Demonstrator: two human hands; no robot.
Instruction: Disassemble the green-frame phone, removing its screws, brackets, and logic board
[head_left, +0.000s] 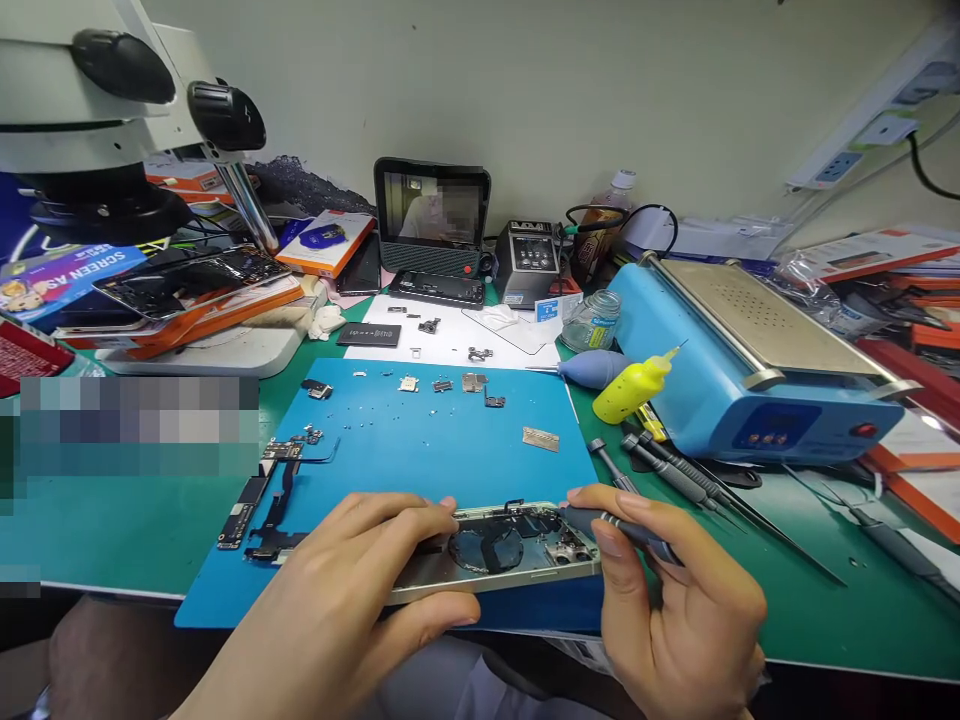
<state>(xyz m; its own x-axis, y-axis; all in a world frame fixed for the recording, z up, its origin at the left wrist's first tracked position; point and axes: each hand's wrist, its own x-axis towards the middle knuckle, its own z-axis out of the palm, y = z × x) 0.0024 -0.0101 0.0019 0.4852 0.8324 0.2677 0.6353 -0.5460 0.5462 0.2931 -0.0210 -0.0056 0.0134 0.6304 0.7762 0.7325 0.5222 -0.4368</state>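
Observation:
My left hand (375,570) grips an opened phone housing (487,578) by its left end, thumb along the near edge and fingers over the far edge. Inside the housing are a round dark coil (487,548) and a camera opening at the right end. Pinched between thumb and fingers of my right hand (675,600) is a dark grey screwdriver (630,532), its front end at the housing's upper right corner. The tip itself is hidden. Beneath the housing lies a blue mat (420,450), bearing a logic board (244,510), flex cables and several tiny screws.
A yellow dropper bottle (630,388), a blue air blower (592,368) and several screwdrivers and tweezers (787,545) lie right of the mat. Behind them stands a blue heating machine (675,360). A microscope (112,120) overhangs the left. A battery (369,334) rests on white paper.

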